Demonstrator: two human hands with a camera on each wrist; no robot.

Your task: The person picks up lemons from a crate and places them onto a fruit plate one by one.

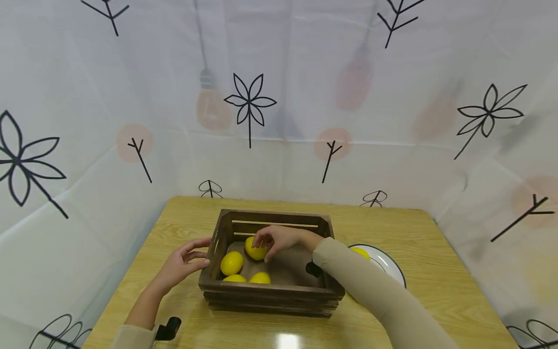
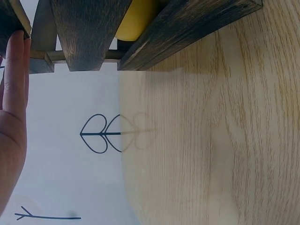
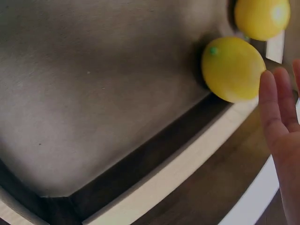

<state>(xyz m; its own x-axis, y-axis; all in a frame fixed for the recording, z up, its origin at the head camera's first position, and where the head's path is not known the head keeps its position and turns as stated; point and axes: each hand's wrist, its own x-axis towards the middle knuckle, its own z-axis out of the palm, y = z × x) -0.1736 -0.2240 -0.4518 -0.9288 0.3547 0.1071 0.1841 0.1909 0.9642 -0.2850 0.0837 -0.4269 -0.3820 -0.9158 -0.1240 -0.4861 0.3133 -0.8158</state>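
Observation:
A dark wooden slatted crate (image 1: 270,287) stands in the middle of the table, with several lemons inside, mostly toward its left. My right hand (image 1: 285,237) reaches into it over the far lemon (image 1: 251,249). In the right wrist view, the nearly straight fingers (image 3: 269,101) lie right beside a lemon (image 3: 232,70); whether they touch it I cannot tell. Thumb and fingers stand apart in the head view. My left hand (image 1: 185,261) is at the crate's left side, fingers extended, and the left wrist view has the fingertips against a slat (image 2: 84,37).
Right of the crate lies a white plate (image 1: 394,271) with a dark rim, bearing a lemon (image 1: 361,252) and partly covered by my right forearm. The wooden table (image 1: 418,242) backs onto a white patterned cloth (image 1: 283,169), which also hangs at both sides.

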